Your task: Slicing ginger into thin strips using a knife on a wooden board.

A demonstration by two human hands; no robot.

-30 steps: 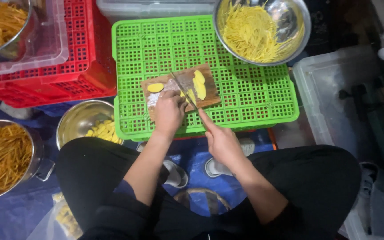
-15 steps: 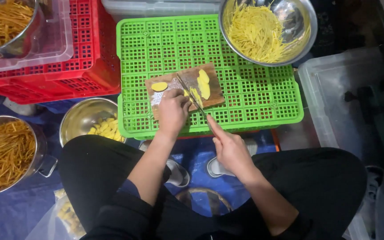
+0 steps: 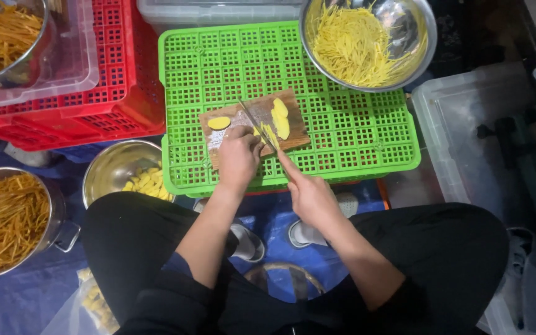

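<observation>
A small wooden cutting board point(image 3: 293, 138) lies on an upturned green plastic crate point(image 3: 342, 130). Yellow slices point(image 3: 280, 116) lie on the board's right part, and one oval slice point(image 3: 219, 123) sits at its left end. My left hand point(image 3: 239, 156) presses down on a stack of slices in the middle of the board. My right hand point(image 3: 306, 191) grips a knife point(image 3: 257, 125) whose blade slants across the board right beside the left fingertips. Thin yellow strips point(image 3: 268, 134) lie next to the blade.
A steel bowl of fine yellow strips point(image 3: 358, 43) stands at the crate's far right. A steel bowl with yellow pieces point(image 3: 122, 174) sits left of my knee. A pot of orange strips point(image 3: 7, 220) is at the left. Red crates point(image 3: 94, 93) stand far left, clear bins point(image 3: 479, 130) right.
The knife blade has shifted slightly along the stack while my left hand keeps pressing the slices; the view has drifted a little.
</observation>
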